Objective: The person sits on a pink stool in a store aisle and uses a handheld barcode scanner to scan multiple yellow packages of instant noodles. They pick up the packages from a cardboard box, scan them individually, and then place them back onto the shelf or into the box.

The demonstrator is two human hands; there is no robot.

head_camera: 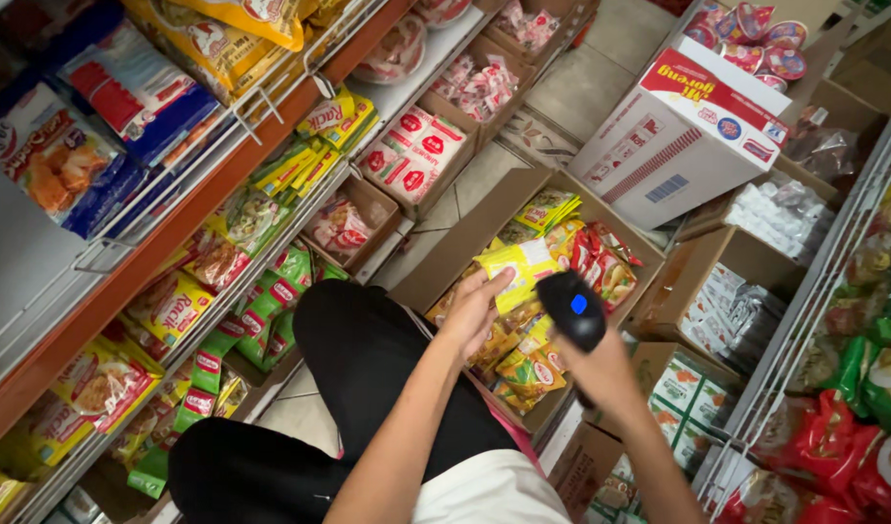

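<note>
My left hand [472,311] grips a yellow snack packet [519,271] by its lower edge, lifting it over an open cardboard box [465,243] filled with several yellow, orange and red packets. My right hand [600,374] holds a black handheld scanner [571,309] with a blue light on its head, tilted toward the yellow packet. My knees in black trousers [368,359] are bent below the box.
Shelves on the left [222,252] hold rows of green, yellow and white packets. A white and red carton [683,136] stands on the tiled floor behind. More open boxes and a wire rack [814,320] of red and green packets fill the right.
</note>
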